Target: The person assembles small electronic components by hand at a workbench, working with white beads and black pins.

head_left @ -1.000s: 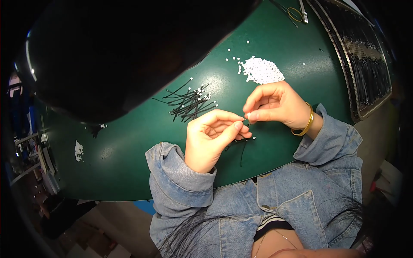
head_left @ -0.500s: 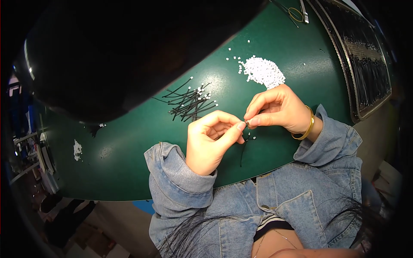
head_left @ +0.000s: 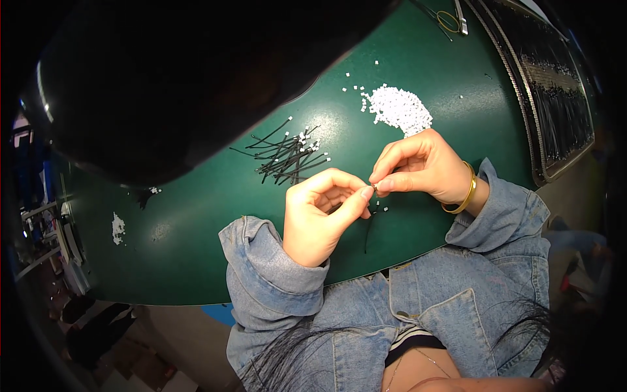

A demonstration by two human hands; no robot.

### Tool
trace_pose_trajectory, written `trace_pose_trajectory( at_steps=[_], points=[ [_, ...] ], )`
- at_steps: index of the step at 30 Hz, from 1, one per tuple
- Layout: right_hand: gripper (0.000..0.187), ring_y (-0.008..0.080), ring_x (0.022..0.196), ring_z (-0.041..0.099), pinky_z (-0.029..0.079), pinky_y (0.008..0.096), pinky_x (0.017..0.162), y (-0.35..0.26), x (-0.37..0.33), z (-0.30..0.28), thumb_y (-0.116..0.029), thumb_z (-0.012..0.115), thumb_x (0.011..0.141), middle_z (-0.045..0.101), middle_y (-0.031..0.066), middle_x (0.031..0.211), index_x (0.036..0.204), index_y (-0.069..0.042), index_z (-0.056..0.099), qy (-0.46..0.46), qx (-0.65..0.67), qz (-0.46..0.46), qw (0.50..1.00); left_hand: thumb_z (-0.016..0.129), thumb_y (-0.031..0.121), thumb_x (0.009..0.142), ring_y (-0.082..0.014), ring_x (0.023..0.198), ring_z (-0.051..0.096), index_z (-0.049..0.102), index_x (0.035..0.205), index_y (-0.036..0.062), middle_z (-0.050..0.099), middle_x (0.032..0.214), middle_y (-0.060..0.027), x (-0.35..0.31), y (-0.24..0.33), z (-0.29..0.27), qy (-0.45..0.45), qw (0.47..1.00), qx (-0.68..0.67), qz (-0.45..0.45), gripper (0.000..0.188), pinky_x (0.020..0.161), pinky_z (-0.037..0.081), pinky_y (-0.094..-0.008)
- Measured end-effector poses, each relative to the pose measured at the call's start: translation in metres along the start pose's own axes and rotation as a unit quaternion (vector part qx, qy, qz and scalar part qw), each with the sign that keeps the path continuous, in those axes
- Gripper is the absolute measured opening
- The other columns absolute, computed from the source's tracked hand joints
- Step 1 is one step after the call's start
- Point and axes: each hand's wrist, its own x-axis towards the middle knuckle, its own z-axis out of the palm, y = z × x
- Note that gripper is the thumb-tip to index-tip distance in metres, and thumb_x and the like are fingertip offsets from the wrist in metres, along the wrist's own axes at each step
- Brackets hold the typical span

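Note:
My left hand (head_left: pixel 320 212) and my right hand (head_left: pixel 428 170) meet fingertip to fingertip above the green table. Thumb and forefinger of my left hand pinch a thin black wire (head_left: pixel 366 243), whose tail hangs below the fingers. Against its end, the right thumb and forefinger are closed on a tiny piece, mostly hidden, that looks like a small white connector (head_left: pixel 375 188). Just under the hands lie a few loose white connectors (head_left: pixel 385 209). Beyond my left hand is a heap of short black wires (head_left: pixel 287 157), several with white connectors on their ends.
A pile of white connectors (head_left: pixel 400 108) lies beyond my right hand. Racks packed with black wires (head_left: pixel 555 85) stand at the right edge of the green table (head_left: pixel 196 255). A smaller white pile (head_left: pixel 117 228) lies far left. A large dark shape (head_left: pixel 196 85) blocks the upper left.
Both hands stay almost in place, fingertips still together, with only a very slight shift. At the right edge of the view, a blurred blue shape appears beyond the table.

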Motion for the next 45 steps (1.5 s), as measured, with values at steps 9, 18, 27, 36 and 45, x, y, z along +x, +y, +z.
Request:
trace_pose_trajectory(
  at_steps=[9,18,27,36,45],
  points=[
    [0.011,0.0141,0.072,0.059,0.047,0.0233,0.065,0.000,-0.007,0.006,0.004,0.064,0.069,0.061,0.0097,0.078,0.079,0.001,0.063,0.020,-0.279,-0.224,0.934,0.057,0.001,0.078,-0.0134,0.061,0.056,0.055,0.080,-0.0029,0.057,0.072,-0.0082,-0.001,-0.005,0.005,0.024,0.997,0.055,0.041,0.005,0.057,0.045,-0.0227],
    [0.009,0.0144,0.067,0.058,0.046,0.0227,0.059,0.002,-0.009,0.005,0.004,0.066,0.066,0.061,0.0083,0.073,0.074,-0.001,0.064,0.032,-0.164,-0.193,0.967,0.054,-0.001,0.079,-0.0151,0.062,0.056,0.054,0.081,-0.0040,0.054,0.072,-0.0081,-0.005,-0.002,0.010,-0.017,0.997,-0.015,0.075,0.004,0.056,0.044,-0.0233],
    [0.010,0.0145,0.069,0.057,0.045,0.0233,0.060,-0.001,-0.004,0.006,0.002,0.067,0.065,0.060,0.0064,0.074,0.074,-0.003,0.064,0.043,-0.256,-0.233,0.937,0.055,0.000,0.079,-0.0134,0.059,0.055,0.057,0.080,-0.0041,0.054,0.074,-0.0081,-0.005,-0.001,0.006,0.012,0.996,0.028,0.082,0.005,0.055,0.044,-0.0226],
    [0.014,0.0180,0.078,0.048,0.042,0.0262,0.063,0.008,0.026,-0.028,-0.001,0.067,0.061,0.054,0.0008,0.075,0.074,-0.006,0.063,0.183,-0.589,-0.322,0.718,0.065,0.001,0.064,-0.0202,0.081,0.049,0.061,0.078,0.0035,0.054,0.081,-0.0037,0.004,0.012,-0.034,0.230,0.712,0.597,0.289,0.014,0.072,0.039,-0.0313],
    [0.012,0.0185,0.074,0.050,0.043,0.0279,0.063,0.003,0.024,-0.025,0.000,0.066,0.061,0.055,0.0020,0.078,0.070,-0.004,0.059,0.174,-0.571,-0.331,0.731,0.065,0.003,0.061,-0.0217,0.081,0.043,0.058,0.076,0.0072,0.049,0.078,-0.0027,-0.002,0.003,-0.013,-0.035,0.755,0.620,0.210,0.017,0.069,0.032,-0.0329]
  ],
)
